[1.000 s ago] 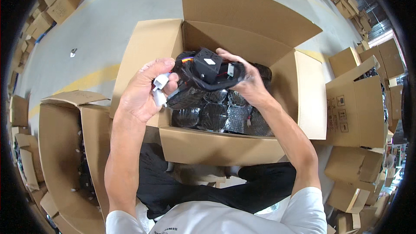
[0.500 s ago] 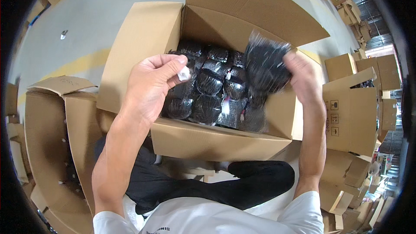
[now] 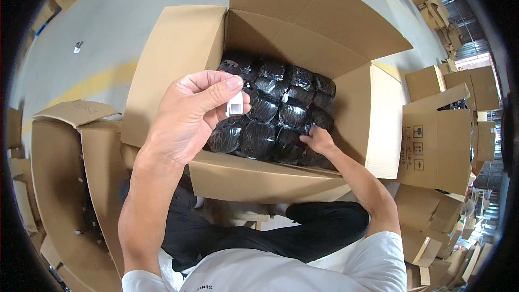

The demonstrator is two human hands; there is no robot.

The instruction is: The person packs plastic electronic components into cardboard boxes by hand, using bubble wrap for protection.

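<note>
My left hand (image 3: 197,105) is raised over the near left of a large open cardboard box (image 3: 270,181). Its thumb and fingers pinch a small white plastic piece (image 3: 235,105) with a squarish opening in its end. Inside the box, several rounded black bundles (image 3: 262,109) in shiny clear plastic sit packed in rows. My right hand (image 3: 320,139) reaches in at the right side, low over the bundles. Its fingers are curled together against a wrapped bundle; what they grip is hidden. A small white tag (image 3: 285,97) shows among the bundles.
The box's flaps stand folded outward, with a tall one (image 3: 319,5) at the back. Another open carton (image 3: 59,173) stands at my left, holding dark things. More cartons (image 3: 435,146) crowd the right side. A small scrap (image 3: 78,47) lies on the grey floor.
My right hand has come down and left into the box; the wrapped black bundle it held up is no longer in the air. The left hand has shifted slightly right, turning the white piece into view.
</note>
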